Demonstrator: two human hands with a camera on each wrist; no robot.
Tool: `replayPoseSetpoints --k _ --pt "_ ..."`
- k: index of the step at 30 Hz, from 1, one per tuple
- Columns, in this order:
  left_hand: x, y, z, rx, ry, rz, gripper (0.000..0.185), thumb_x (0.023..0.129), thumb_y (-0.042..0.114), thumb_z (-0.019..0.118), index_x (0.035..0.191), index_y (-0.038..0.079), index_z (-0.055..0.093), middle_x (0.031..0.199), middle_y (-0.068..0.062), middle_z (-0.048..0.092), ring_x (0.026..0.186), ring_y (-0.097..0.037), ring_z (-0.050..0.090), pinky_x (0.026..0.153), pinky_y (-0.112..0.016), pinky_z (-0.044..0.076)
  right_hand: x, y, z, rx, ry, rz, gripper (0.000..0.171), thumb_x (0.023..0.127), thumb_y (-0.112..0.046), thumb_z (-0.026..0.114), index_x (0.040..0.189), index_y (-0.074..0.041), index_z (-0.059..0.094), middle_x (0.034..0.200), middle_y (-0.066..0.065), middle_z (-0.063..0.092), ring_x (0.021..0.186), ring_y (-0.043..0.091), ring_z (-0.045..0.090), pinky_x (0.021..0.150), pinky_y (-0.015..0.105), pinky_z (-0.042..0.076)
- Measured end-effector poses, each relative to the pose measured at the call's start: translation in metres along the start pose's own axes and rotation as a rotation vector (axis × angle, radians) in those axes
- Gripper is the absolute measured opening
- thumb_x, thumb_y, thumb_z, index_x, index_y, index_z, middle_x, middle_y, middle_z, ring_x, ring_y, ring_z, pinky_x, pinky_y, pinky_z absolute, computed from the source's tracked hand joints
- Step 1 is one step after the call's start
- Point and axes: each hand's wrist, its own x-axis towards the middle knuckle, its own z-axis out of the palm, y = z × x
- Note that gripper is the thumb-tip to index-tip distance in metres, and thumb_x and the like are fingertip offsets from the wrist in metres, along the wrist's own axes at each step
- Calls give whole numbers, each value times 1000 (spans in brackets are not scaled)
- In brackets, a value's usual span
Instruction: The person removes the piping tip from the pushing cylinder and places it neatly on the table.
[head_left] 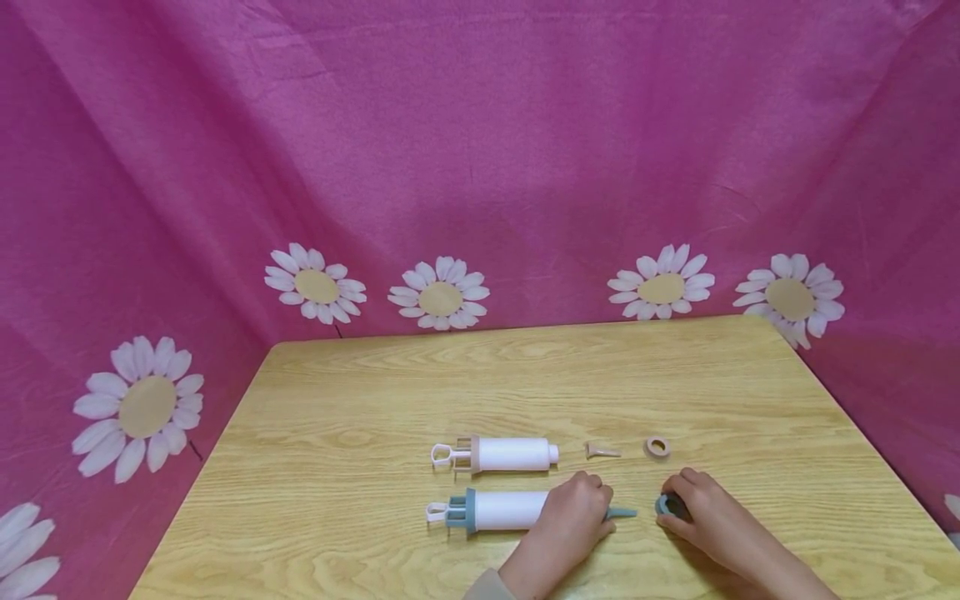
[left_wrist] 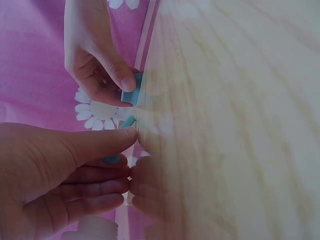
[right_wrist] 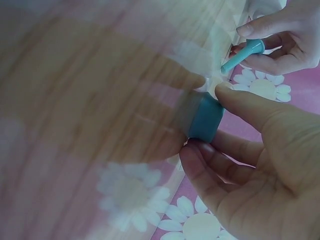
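Note:
My left hand [head_left: 572, 517] pinches a teal tapered nozzle [head_left: 624, 513] at its wide end; the thin tip points right, toward the other hand. In the right wrist view the nozzle [right_wrist: 240, 57] shows its flared rim between thumb and fingers. My right hand [head_left: 708, 515] grips a teal ring cap [head_left: 663, 505] at the tabletop, its thumb and fingers on opposite sides in the right wrist view [right_wrist: 206, 117]. A white syringe with a teal collar [head_left: 510, 510] lies left of the nozzle, its front end hidden by my left hand.
Behind lies a second white syringe with a beige collar [head_left: 513, 454], in line with a beige nozzle [head_left: 602, 451] and a beige ring cap [head_left: 657, 447]. All rest on a wood-grain table [head_left: 337, 400]. A pink flowered cloth [head_left: 480, 167] hangs around its far and side edges.

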Motion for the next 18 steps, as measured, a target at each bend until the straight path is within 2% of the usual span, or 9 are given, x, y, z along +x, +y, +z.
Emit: replayPoseSetpoints --k 6,12,18 --pt "-1 0 1 -1 -8 5 26 78 43 79 82 21 68 76 10 59 72 -2 55 57 -12 47 0 1 0 -2 6 -13 25 77 -24 82 91 -11 65 83 -7 54 74 0 47 65 24 49" --pt "-1 -1 2 -10 17 10 26 76 43 80 82 20 68 76 10 60 72 -2 56 58 -12 47 0 1 1 2 11 -18 25 77 -24 82 91 -11 65 83 -7 54 74 0 47 65 23 49" --pt "-2 -3 3 -45 22 15 29 76 43 81 84 19 66 80 10 60 75 -2 56 59 -11 47 0 -1 0 40 57 52 26 77 -29 81 87 -10 65 81 -5 56 73 2 47 62 22 46"
